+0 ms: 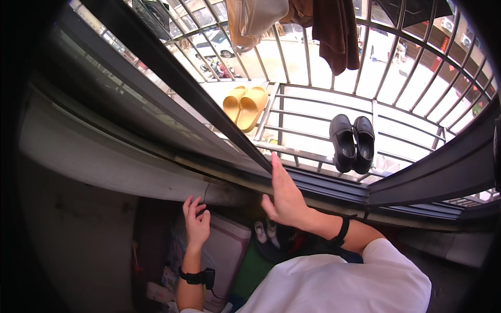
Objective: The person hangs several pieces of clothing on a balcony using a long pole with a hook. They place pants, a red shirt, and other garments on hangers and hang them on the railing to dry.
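My right hand (287, 197) is raised with its fingertips against the dark edge of a sliding window sash (219, 113); it grasps nothing. Lower and to the left, my left hand (196, 223) hangs with loosely bent, parted fingers near the inner window sill (156, 176), holding nothing. Beyond the window track (328, 187), a pair of yellow slides (252, 109) rests on the left of a metal rack (297, 129). A pair of black leather loafers (344, 144) stands on its right part. Each wrist wears a black band.
Brown and pale laundry (336, 35) hangs outside before the curved metal window bars (305, 58). Another dark window frame (434, 164) is at the right. Below the sill are a pale padded item (223, 242), a green surface (250, 270) and white shoes (260, 231).
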